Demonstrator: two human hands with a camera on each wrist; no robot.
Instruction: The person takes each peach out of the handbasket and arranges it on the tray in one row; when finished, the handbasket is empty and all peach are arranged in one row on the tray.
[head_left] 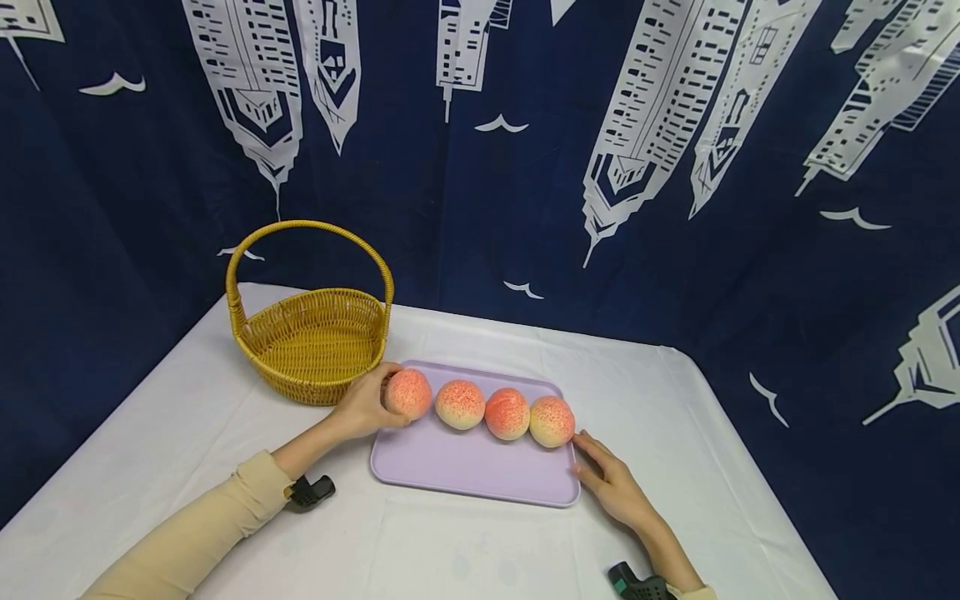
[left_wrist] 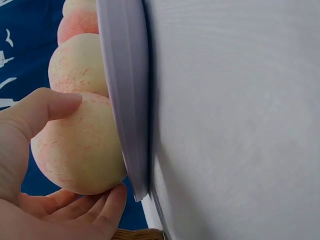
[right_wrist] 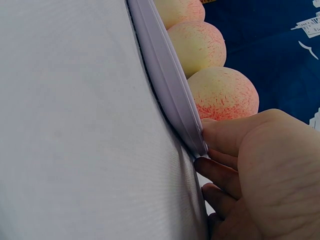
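Observation:
A row of several peaches, pink-red with pale yellow, sits across a lilac tray (head_left: 472,467) in the head view. My left hand (head_left: 367,402) holds the leftmost peach (head_left: 408,394), its thumb on one side and fingers round the other. In the left wrist view that peach (left_wrist: 82,145) is close against the tray's rim. At the tray's right edge, my right hand (head_left: 617,482) touches the rim with thumb and fingers apart, beside the rightmost peach (head_left: 552,422). The right wrist view shows the right thumb (right_wrist: 225,134) at the rim, with the other fingers lower, near the cloth.
A yellow wicker basket (head_left: 315,342) with a tall arched handle stands at the back left, just behind my left hand. White cloth (head_left: 465,550) covers the table. Behind it hangs a dark blue curtain (head_left: 420,208) printed with white buildings and birds.

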